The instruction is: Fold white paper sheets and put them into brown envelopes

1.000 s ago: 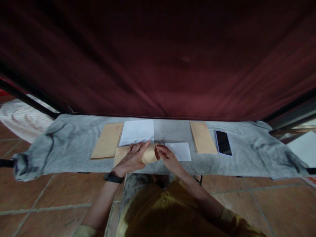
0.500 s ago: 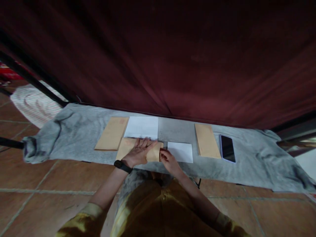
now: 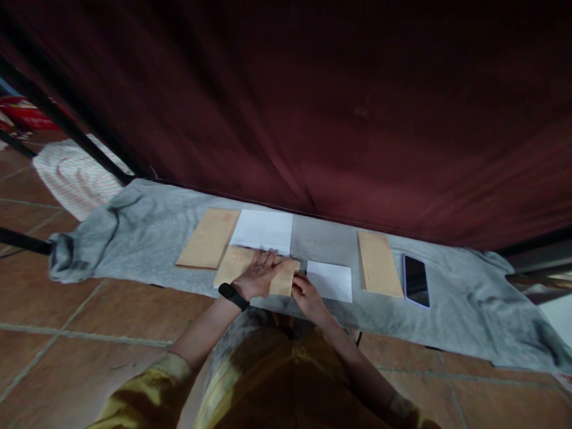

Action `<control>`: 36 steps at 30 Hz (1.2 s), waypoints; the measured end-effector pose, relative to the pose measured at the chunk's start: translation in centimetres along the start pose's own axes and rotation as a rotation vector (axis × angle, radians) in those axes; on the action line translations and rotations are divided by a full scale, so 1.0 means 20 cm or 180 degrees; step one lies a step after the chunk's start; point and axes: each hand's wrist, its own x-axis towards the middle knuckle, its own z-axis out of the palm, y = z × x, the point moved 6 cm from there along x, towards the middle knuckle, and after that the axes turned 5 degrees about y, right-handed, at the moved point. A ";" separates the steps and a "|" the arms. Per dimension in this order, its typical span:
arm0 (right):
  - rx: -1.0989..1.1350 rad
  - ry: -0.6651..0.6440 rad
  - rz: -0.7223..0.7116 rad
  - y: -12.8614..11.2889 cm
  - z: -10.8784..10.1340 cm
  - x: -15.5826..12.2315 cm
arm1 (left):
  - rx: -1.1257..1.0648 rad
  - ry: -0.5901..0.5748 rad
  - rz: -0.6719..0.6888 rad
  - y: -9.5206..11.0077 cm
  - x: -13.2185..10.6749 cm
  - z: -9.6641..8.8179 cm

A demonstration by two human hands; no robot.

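Note:
A brown paper envelope lies lengthwise near the front edge of the cloth-covered surface. My left hand, with a black band on its wrist, rests flat across it with the fingers stretched out. At the envelope's right end, my right hand has its fingers curled and pinched on the edge; the fingertips are partly hidden. Just behind the envelope is a white sheet of paper, partly covered by it. To the right of my right hand lies a smaller white folded paper.
More brown envelopes lie at the left, and another brown envelope at the right. Beside that one is a phone in a light purple case. A grey cloth covers the surface. A dark red curtain hangs behind it.
The whole view has tilted slightly, so everything appears a little shifted. Both hands keep nearly the same places on the envelope.

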 end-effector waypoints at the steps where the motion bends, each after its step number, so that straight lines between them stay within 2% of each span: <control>1: -0.0010 0.0009 -0.0006 0.01 0.00 0.00 | 0.0003 -0.0009 -0.0001 0.00 0.00 0.00; 11: -0.0095 0.0007 0.0015 0.02 0.01 0.00 | -0.0080 0.0000 -0.0002 -0.01 0.01 0.00; 18: -0.0106 -0.0022 0.0102 0.02 0.01 0.02 | -0.0293 -0.0111 0.0019 -0.07 0.03 0.02; 23: 0.0082 0.0074 0.0082 0.02 -0.03 -0.02 | -0.0354 0.0014 0.0088 -0.09 0.04 0.02; 25: 0.0110 0.0215 0.0037 0.02 -0.08 -0.04 | -0.0378 0.0053 0.0126 -0.09 0.04 0.02; 28: -0.0124 0.0611 0.0145 0.06 -0.24 -0.08 | -0.0416 0.0081 0.0119 -0.10 0.03 0.02; 33: -0.1063 0.1238 0.0346 0.17 -0.59 -0.17 | -0.0439 0.0089 0.0068 -0.11 0.03 0.02; 36: -0.1632 0.1428 0.0524 0.23 -0.70 -0.23 | -0.0425 0.0064 0.0028 -0.11 0.03 0.03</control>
